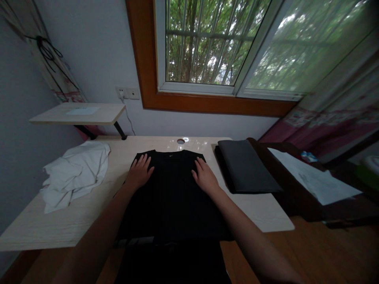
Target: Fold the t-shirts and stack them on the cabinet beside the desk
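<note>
A black T-shirt [174,189] lies spread on the pale wooden desk [115,173], its neckline toward the window and its lower edge at the desk's front. My left hand [141,171] rests flat on the shirt near its left shoulder, fingers stretched out. On the opposite shoulder lies my right hand [205,175], also flat with its fingers apart. Neither hand grips the cloth. A small light mark shows just below the collar.
A crumpled white cloth [77,169] lies on the desk's left, below a raised shelf [79,113]. At the right sits a dark grey folded item [248,165], its kind unclear. Beyond it, a dark wooden surface holds a white sheet [310,177].
</note>
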`<action>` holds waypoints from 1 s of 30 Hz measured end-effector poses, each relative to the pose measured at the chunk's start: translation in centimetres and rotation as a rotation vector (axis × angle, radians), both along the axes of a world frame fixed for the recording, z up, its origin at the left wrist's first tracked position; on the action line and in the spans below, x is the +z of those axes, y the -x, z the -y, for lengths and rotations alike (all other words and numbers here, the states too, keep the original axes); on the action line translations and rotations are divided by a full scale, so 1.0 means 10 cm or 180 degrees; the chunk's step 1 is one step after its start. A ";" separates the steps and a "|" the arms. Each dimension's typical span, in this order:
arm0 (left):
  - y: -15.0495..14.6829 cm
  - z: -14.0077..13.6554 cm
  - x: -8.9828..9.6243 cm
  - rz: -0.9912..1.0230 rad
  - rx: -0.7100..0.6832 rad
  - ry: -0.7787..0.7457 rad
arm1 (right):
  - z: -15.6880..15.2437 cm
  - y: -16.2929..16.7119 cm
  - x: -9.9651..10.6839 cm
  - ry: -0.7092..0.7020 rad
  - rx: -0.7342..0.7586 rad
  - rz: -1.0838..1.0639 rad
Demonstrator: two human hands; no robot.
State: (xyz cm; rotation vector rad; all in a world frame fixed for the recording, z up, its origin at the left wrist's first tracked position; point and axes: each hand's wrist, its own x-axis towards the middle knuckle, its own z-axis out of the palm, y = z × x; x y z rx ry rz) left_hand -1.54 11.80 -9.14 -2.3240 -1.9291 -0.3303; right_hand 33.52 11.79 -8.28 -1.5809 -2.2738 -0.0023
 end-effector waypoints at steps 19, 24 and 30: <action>0.17 0.61 0.03 0.0023 -0.0594 0.0096 | 0.08 0.02 -0.03 0.0289 0.0139 0.0249; 0.25 0.67 0.01 -0.0075 -0.0594 0.0214 | 0.17 0.05 0.10 0.0022 0.0198 0.0044; 0.32 0.67 0.03 -0.0112 -0.0594 0.0224 | 0.47 0.00 0.13 0.0129 0.0380 0.0076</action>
